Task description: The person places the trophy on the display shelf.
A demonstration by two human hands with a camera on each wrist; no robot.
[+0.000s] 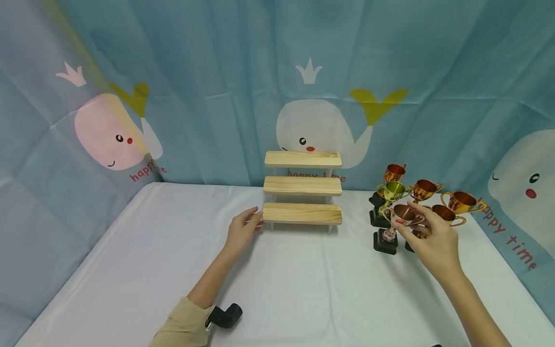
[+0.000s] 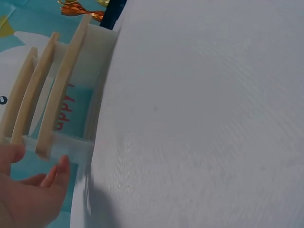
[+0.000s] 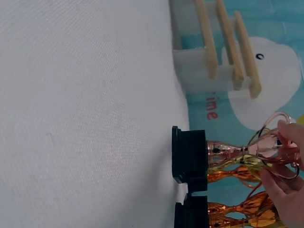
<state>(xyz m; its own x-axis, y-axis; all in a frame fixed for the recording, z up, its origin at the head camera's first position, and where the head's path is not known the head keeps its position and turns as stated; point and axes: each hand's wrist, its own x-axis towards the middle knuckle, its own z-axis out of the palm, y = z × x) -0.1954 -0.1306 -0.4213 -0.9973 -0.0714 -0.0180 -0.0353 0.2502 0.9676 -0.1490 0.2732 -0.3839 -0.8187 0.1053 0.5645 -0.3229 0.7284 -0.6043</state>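
While the left hand (image 1: 244, 230) rests at the left end of the bottom step of the wooden step shelf (image 1: 302, 187), its fingers (image 2: 61, 169) lie straight and hold nothing. That shelf has three steps and stands at the back of the white table (image 1: 277, 289). To the right of the shelf, the right hand (image 1: 433, 241) pinches the cup of a pink trophy (image 1: 396, 224) with curled fingers (image 3: 285, 133). Its black base sits on the table. Five more little trophies, gold, green and orange (image 1: 427, 190), stand close behind it. A whale curtain (image 1: 321, 127) hangs behind.
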